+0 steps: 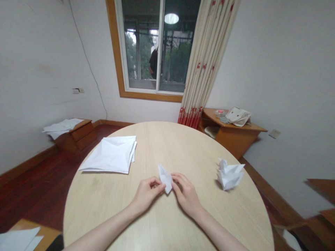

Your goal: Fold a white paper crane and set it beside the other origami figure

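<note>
A small folded white paper piece [165,178] sits between the two hands, near the front of a round pale wood bench [167,146]. It stands tilted up off the bench, narrow and pointed, with its lower tip angled toward the person.

The left hand [146,195] lies just to the left of the paper piece, its fingers curled inward and its fingertips [162,187] pinching the paper's lower left edge. The right hand [186,195] lies just to the right, with its fingers [173,184] slightly spread and pressed against the paper's right side. Both hands are mostly closed, and together they hold the piece between them.

Well to the left of the paper piece, a large folded paper sheet [110,155] lies flat on the bench, its creases radiating to several points. To the right, near the bench edge, sits a bulkier folded paper form [229,175] with pointed flaps sticking up.

Farther ahead of the paper piece and off the bench, a wooden corner table [232,139] carries a cloth bag [238,116]. Far to the left, loose paper sheets [62,127] lie on a low wooden cabinet [81,135].
</note>
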`<state>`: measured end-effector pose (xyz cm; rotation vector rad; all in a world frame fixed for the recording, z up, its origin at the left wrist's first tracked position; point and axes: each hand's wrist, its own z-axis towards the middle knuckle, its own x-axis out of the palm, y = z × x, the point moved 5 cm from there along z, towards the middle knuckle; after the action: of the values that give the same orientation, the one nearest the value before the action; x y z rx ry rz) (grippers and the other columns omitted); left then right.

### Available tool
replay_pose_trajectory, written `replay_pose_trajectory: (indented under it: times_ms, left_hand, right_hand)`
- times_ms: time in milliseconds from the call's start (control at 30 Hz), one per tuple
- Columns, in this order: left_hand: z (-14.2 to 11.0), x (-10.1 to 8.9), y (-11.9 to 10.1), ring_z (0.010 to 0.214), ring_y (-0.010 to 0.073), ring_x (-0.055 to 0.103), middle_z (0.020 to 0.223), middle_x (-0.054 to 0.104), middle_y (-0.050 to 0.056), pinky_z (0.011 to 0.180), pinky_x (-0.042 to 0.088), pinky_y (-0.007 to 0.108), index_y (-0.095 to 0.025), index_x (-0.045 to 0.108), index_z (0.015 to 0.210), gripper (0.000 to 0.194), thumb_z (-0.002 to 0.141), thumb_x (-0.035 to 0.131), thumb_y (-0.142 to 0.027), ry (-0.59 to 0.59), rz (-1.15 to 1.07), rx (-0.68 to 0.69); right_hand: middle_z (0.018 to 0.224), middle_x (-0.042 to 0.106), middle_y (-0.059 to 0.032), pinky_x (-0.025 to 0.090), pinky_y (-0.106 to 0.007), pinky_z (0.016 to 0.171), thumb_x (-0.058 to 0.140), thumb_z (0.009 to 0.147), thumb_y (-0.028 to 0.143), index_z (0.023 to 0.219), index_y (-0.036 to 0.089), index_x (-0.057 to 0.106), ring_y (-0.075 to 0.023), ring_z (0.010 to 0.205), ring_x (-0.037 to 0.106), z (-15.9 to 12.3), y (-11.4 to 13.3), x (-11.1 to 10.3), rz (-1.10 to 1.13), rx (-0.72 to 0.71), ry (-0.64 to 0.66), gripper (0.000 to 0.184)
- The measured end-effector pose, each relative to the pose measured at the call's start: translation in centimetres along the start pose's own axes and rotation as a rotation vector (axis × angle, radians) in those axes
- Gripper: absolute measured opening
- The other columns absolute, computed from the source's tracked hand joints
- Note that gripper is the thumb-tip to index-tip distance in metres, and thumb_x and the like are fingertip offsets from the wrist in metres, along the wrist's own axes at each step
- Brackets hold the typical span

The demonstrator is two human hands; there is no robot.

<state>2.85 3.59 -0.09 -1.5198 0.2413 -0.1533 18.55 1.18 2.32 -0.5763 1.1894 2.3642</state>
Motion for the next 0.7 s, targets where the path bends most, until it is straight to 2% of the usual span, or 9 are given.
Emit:
replay_pose_trajectory:
  times_ms: [100, 267, 367, 533, 700]
  left_hand:
    - [0.0, 0.0, 0.0, 0.059, 0.0131, 0.053, 0.062, 0.063, 0.002, 0.059, 0.037, 0.024, -0.013, 0.065, 0.066, 0.028, 0.071, 0.068, -0.040, -0.002, 0.035, 0.015]
    - [-0.1, 0.0, -0.1, 0.059, 0.0134, 0.053, 0.061, 0.063, 0.002, 0.058, 0.037, 0.024, -0.013, 0.066, 0.066, 0.027, 0.072, 0.069, -0.039, -0.006, 0.048, 0.008]
    - [0.0, -0.1, -0.2, 0.061, 0.0141, 0.053, 0.065, 0.065, 0.003, 0.060, 0.038, 0.025, -0.013, 0.067, 0.070, 0.027, 0.072, 0.069, -0.039, -0.004, 0.041, 0.021]
    - [0.2, -0.2, -0.5, 0.068, 0.0153, 0.053, 0.076, 0.068, 0.004, 0.066, 0.038, 0.026, -0.014, 0.070, 0.080, 0.027, 0.076, 0.067, -0.040, 0.020, 0.063, 0.077]
    - [0.3, -0.7, -1.2, 0.070, 0.0155, 0.051, 0.076, 0.061, 0.002, 0.066, 0.037, 0.026, -0.017, 0.071, 0.074, 0.023, 0.074, 0.069, -0.040, -0.034, 0.151, 0.158]
  right_hand:
    - [0.100, 0.065, -0.0095, 0.051, -0.037, 0.084, 0.046, 0.092, 0.020, 0.098, 0.020, 0.060, -0.0221, 0.095, 0.061, 0.1, 0.1, 0.0, 0.029, -0.006, -0.022, 0.016]
    - [0.087, 0.061, -0.0065, 0.051, -0.030, 0.068, 0.049, 0.090, 0.022, 0.092, 0.019, 0.056, -0.0178, 0.074, 0.060, -0.1, 0.2, -0.1, 0.054, 0.021, -0.047, 0.008]
    - [0.084, 0.063, -0.0059, 0.050, -0.030, 0.069, 0.049, 0.091, 0.024, 0.093, 0.019, 0.057, -0.0181, 0.074, 0.061, -0.2, 0.1, 0.2, 0.067, 0.066, 0.019, 0.010]
    - [0.094, 0.067, -0.0079, 0.050, -0.033, 0.077, 0.047, 0.092, 0.028, 0.104, 0.018, 0.058, -0.0194, 0.083, 0.063, -0.3, 0.2, 0.6, 0.147, 0.127, 0.127, 0.019]
    - [0.092, 0.067, -0.0065, 0.049, -0.031, 0.073, 0.053, 0.089, 0.029, 0.105, 0.018, 0.058, -0.0173, 0.077, 0.061, -0.3, 0.5, 0.8, 0.218, 0.159, 0.175, 0.020]
